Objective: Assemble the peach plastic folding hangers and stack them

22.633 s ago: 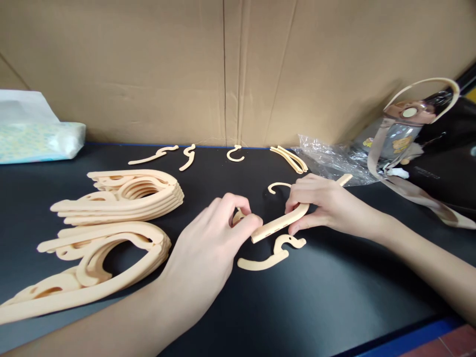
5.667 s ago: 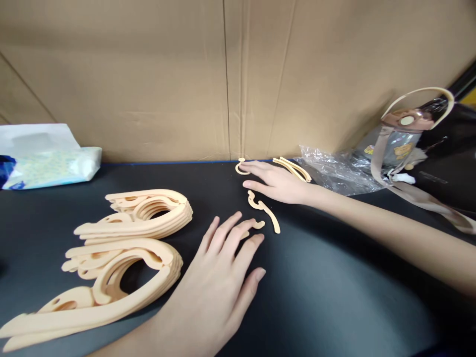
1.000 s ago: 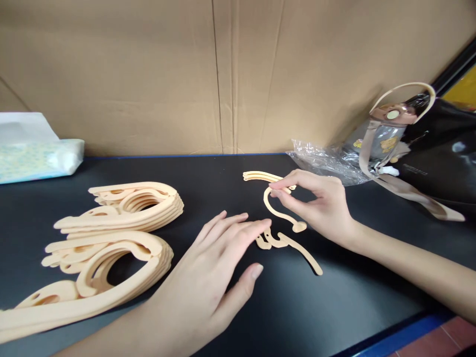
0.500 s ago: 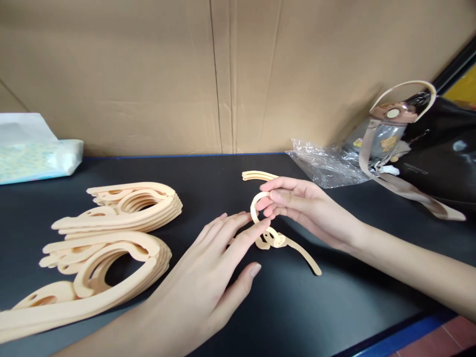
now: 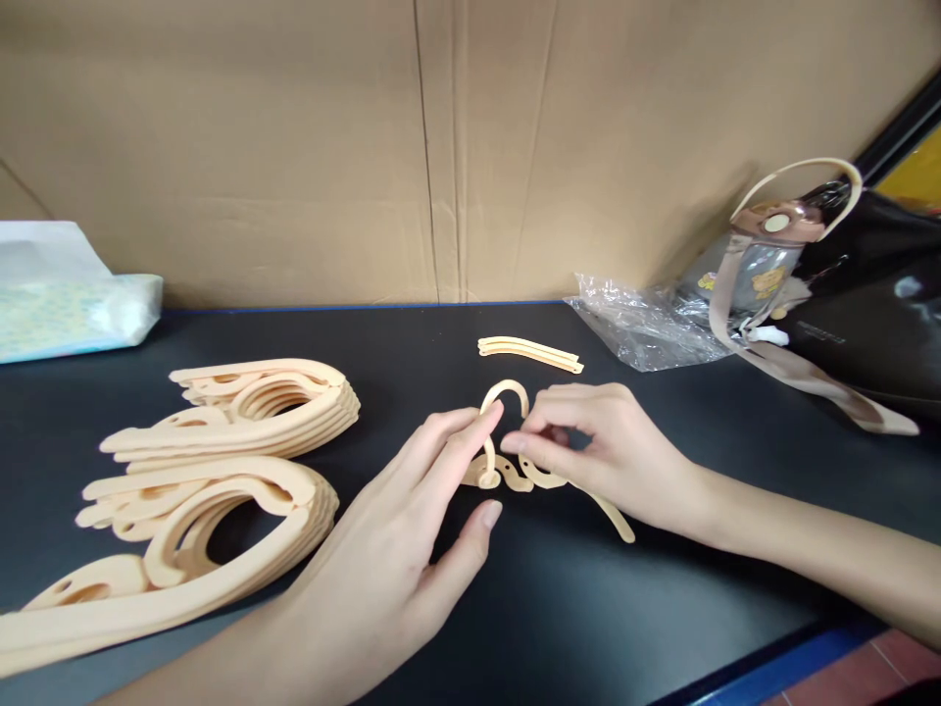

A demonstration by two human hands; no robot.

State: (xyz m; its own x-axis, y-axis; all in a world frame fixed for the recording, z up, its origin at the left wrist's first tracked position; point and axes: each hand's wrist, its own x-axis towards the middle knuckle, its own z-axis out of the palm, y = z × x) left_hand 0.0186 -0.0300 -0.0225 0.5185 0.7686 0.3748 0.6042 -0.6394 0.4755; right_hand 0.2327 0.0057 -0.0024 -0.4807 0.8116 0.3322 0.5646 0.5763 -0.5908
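Note:
A cream plastic hook (image 5: 507,388) stands upright over flat cream hanger parts (image 5: 517,476) on the black table. My left hand (image 5: 419,520) has its fingers spread, the index fingertip resting against the hook's left side. Just right of the hook is my right hand (image 5: 610,446), its thumb and fingers curled near the right-hand hanger part; what lies between the fingertips, if anything, is hidden. A long curved arm piece (image 5: 614,515) extends below that hand. Behind the hands lie two thin cream strips (image 5: 529,353) side by side.
Two stacks of cream folded hangers, a rear one (image 5: 323,417) and a front one (image 5: 294,529), fill the left. A tissue pack (image 5: 80,314) is at the back left. Clear plastic wrap (image 5: 639,324), a strapped bottle (image 5: 771,265) and a black bag (image 5: 867,314) occupy the right.
The hook has moved left and stands over the left part. My right hand has let go of the hook's top and lowered to the right part, uncovering the thin strips behind.

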